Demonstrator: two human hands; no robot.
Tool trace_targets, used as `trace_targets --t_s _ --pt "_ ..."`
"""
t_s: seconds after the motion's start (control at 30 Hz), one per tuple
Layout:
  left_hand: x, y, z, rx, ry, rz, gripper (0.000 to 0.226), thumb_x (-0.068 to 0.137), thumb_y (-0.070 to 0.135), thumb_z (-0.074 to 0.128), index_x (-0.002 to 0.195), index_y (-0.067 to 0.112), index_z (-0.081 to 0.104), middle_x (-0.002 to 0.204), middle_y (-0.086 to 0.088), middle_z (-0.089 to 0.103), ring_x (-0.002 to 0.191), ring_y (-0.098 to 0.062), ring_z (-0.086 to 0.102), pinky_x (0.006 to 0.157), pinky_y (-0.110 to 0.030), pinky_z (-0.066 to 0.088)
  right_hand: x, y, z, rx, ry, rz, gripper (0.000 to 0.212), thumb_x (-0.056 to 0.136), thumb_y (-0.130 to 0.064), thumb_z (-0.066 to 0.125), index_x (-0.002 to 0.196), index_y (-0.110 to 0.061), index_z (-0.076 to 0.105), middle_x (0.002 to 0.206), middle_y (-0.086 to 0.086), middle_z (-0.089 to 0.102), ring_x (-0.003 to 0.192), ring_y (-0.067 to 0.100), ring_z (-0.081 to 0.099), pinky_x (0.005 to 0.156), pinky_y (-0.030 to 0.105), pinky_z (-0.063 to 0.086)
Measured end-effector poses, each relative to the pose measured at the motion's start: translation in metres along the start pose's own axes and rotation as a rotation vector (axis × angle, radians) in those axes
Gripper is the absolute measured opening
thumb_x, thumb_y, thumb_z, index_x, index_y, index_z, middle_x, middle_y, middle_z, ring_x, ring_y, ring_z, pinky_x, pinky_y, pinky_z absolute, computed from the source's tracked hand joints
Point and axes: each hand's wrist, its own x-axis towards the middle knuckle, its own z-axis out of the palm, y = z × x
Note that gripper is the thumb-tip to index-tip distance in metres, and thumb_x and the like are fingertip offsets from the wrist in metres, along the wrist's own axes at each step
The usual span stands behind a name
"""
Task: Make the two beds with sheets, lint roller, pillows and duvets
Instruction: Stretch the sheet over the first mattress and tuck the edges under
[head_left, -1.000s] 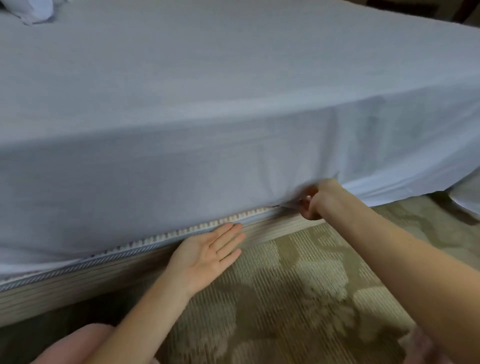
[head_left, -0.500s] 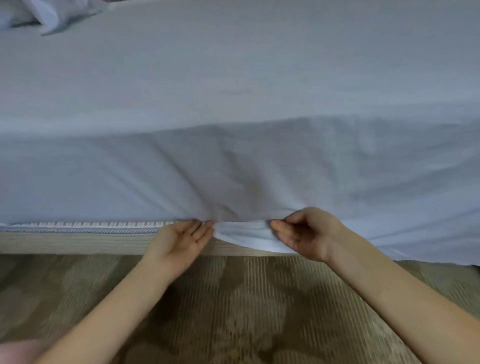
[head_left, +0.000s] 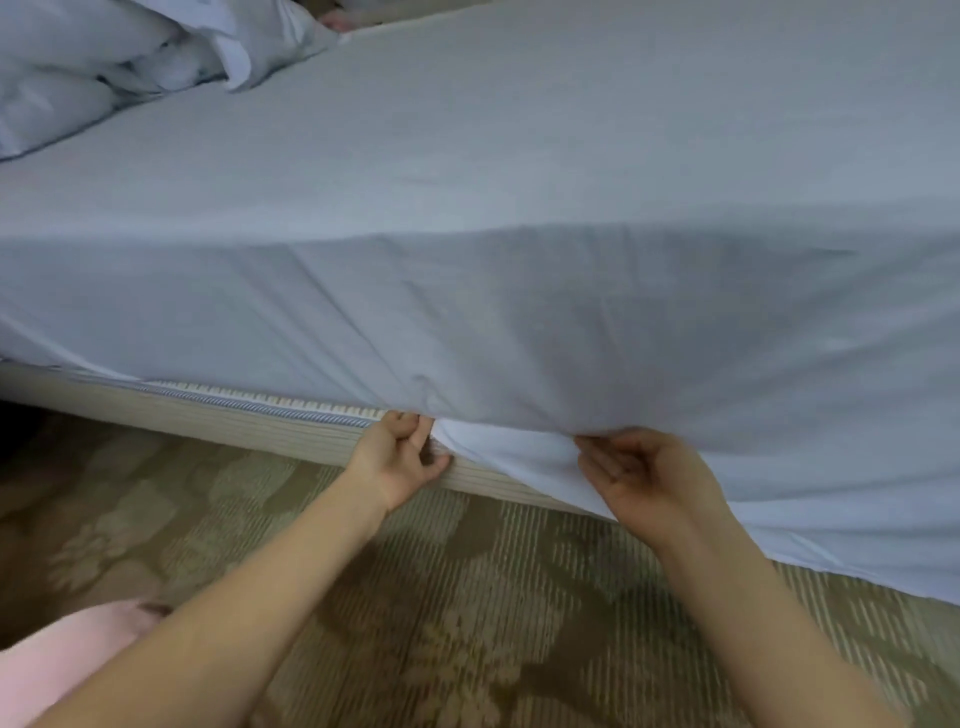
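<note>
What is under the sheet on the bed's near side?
Left of the left hand, a corded mattress edge and a striped bed base show. Elsewhere the sheet covers everything.

Two bare forearms (head_left: 291, 587); pale pink garment (head_left: 57, 665), perhaps trousers, lower left.

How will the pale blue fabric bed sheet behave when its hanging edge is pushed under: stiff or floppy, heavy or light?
Probably floppy: the pale blue fabric bed sheet drapes off the bed and creases where the left hand and right hand pinch it. Likely light, since a pinch lifts the fold. The untucked stretch hangs loose, so it may slip back.
</note>
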Motion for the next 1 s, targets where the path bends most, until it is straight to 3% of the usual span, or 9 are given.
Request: trace_targets --t_s 0.07,0.17,0.2,0.3,0.4,0.57,0.77,0.9,1.0 --pt "0.005 0.006 -0.008 -0.039 -0.061 -0.05 0.034 0.095 -0.001 0.031 0.089 0.023 0.053 0.108 0.007 0.063 0.102 -0.01 0.059 0.101 -0.045 0.033 0.007 -0.001 0.0 0.008 -0.078 -0.018 0.015 0.073 0.016 0.052 0.078 0.002 0.055 0.11 0.026 0.059 0.117 0.037 0.055 0.104 0.044 0.041" --pt "0.014 0.01 -0.012 -0.091 -0.139 -0.103 0.028 0.081 -0.011 0.041 0.083 0.014 0.055 0.092 -0.003 0.067 0.084 -0.015 0.066 0.084 -0.036 0.051 0.02 -0.002 -0.012 -0.033 -0.213 -0.067 0.074 0.014 0.009 0.084 0.085 0.006 0.062 0.101 0.027 0.066 0.102 0.035 0.065 0.09 0.047 0.052" --pt "0.017 0.011 -0.013 -0.108 -0.173 -0.113 0.026 0.074 -0.013 0.047 0.081 0.011 0.056 0.088 -0.006 0.069 0.077 -0.016 0.068 0.078 -0.033 0.055 0.022 -0.002 -0.014 -0.068 -0.232 -0.092 0.076 0.01 0.007 0.086 0.082 0.007 0.064 0.097 0.025 0.067 0.097 0.033 0.067 0.086 0.047 0.054" --pt "0.023 0.016 -0.018 -0.175 -0.332 -0.132 0.047 0.042 -0.019 0.076 0.08 0.005 0.064 0.088 -0.012 0.071 0.078 -0.02 0.071 0.082 -0.041 0.054 0.028 0.003 -0.011 -0.178 -0.205 -0.214 0.051 0.036 0.007 0.078 0.086 0.009 0.064 0.098 0.022 0.065 0.094 0.029 0.068 0.083 0.039 0.056" --pt "0.028 0.024 -0.024 -0.158 -0.46 -0.185 0.061 0.022 -0.017 0.082 0.076 0.003 0.064 0.086 -0.013 0.069 0.085 -0.025 0.068 0.088 -0.051 0.05 0.032 0.007 -0.005 -0.233 -0.182 -0.365 0.058 0.054 0.012 0.063 0.111 0.011 0.056 0.109 0.021 0.063 0.108 0.029 0.063 0.091 0.038 0.052" --pt "0.03 0.031 -0.021 -0.153 -0.535 -0.294 0.07 0.028 -0.017 0.081 0.093 0.002 0.061 0.116 -0.02 0.065 0.105 -0.038 0.063 0.089 -0.057 0.047 0.027 0.006 0.005 -0.347 -0.101 -0.417 0.037 0.066 0.021 0.054 0.101 0.011 0.06 0.107 0.021 0.065 0.106 0.029 0.064 0.089 0.035 0.053" --pt "0.017 0.014 0.003 -0.368 -0.533 -0.293 0.045 0.062 -0.012 0.062 0.102 0.008 0.062 0.115 -0.01 0.067 0.112 -0.027 0.061 0.105 -0.043 0.04 0.021 0.008 0.011 -0.156 -0.154 -0.307 0.061 0.057 0.024 0.047 0.113 0.003 0.057 0.118 0.017 0.064 0.109 0.032 0.062 0.089 0.046 0.051" --pt "0.009 0.016 0.009 -0.386 -0.455 -0.301 0.032 0.074 -0.007 0.046 0.097 0.009 0.062 0.116 -0.007 0.066 0.115 -0.025 0.058 0.109 -0.04 0.036 0.011 -0.001 0.006 -0.234 -0.112 -0.181 0.09 0.014 0.019 0.081 0.101 0.009 0.058 0.109 0.027 0.066 0.098 0.037 0.066 0.079 0.048 0.055" --pt "0.005 0.015 0.013 -0.409 -0.351 -0.291 0.03 0.078 -0.006 0.043 0.096 0.009 0.061 0.12 -0.006 0.064 0.115 -0.025 0.058 0.109 -0.04 0.036 -0.001 -0.009 -0.004 -0.369 -0.032 -0.113 0.102 0.005 0.009 0.087 0.102 0.013 0.055 0.11 0.035 0.061 0.097 0.04 0.066 0.073 0.047 0.057"
